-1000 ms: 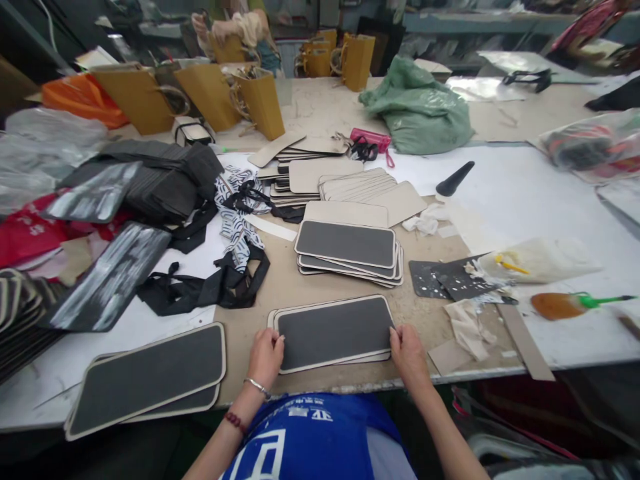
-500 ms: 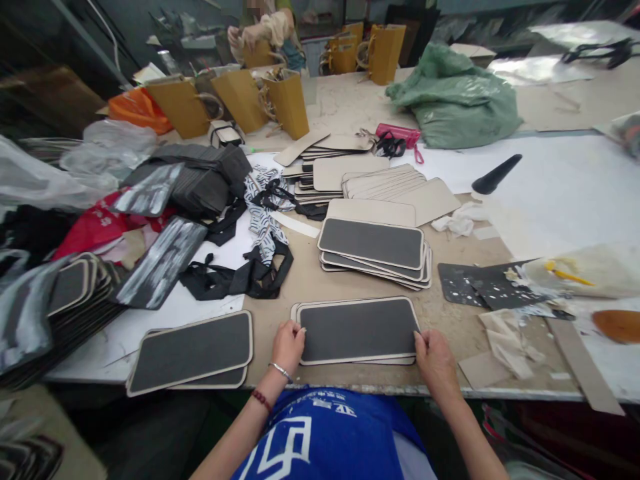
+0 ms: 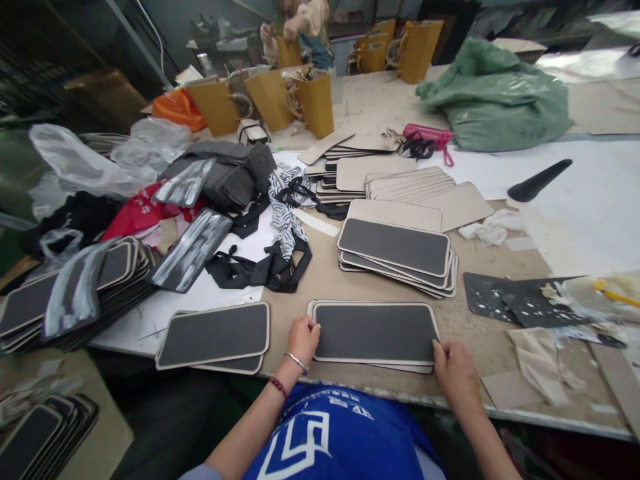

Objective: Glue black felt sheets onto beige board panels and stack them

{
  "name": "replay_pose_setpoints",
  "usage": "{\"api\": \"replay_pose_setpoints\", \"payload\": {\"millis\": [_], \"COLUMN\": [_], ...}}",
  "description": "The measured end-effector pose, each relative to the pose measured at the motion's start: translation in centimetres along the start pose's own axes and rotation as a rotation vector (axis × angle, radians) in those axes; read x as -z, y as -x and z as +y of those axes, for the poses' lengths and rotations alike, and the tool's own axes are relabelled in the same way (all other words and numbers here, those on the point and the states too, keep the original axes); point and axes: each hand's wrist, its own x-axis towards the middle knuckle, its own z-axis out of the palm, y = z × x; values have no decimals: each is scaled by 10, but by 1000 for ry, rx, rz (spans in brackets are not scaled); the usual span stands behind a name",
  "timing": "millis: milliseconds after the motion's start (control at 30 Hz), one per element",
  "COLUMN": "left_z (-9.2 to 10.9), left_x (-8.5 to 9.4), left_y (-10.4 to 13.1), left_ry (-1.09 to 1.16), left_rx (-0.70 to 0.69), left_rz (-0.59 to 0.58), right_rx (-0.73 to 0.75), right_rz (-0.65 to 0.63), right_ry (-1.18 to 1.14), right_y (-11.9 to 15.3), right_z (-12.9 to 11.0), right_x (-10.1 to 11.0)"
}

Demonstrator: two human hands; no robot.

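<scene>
Directly in front of me lies a dark grey rectangular panel with a beige border (image 3: 375, 332), on top of other such panels whose edges peek out. My left hand (image 3: 303, 341) is closed on its left end, thumb on the top face. At the opposite end, my right hand (image 3: 454, 370) pinches the lower right corner. To the left, a couple of similar panels (image 3: 215, 335) overlap near the table edge. Behind my hands sits a slightly fanned stack of bordered panels (image 3: 395, 248).
Beige boards (image 3: 410, 183) are piled farther back. Black straps (image 3: 260, 267) and a grey stack (image 3: 230, 173) lie left. Glue-spotted dark sheets (image 3: 510, 299) and crumpled cloth (image 3: 543, 367) lie right. A green bag (image 3: 500, 107) stands behind, and another person (image 3: 305, 30) works at the far side.
The view has swung left, so everything sits farther right in the picture. Both hands stay at the ends of the bordered panel, which shows little movement on the table.
</scene>
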Motion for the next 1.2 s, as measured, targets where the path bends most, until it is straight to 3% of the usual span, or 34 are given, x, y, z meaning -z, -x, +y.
{"api": "replay_pose_setpoints", "payload": {"millis": [1200], "left_z": [1], "left_x": [3], "left_y": [0], "left_ry": [-118], "left_rx": [-57], "left_rz": [-22], "right_rx": [-14], "right_rz": [21], "right_ry": [13], "right_y": [3], "right_z": [6], "right_x": [-11]}}
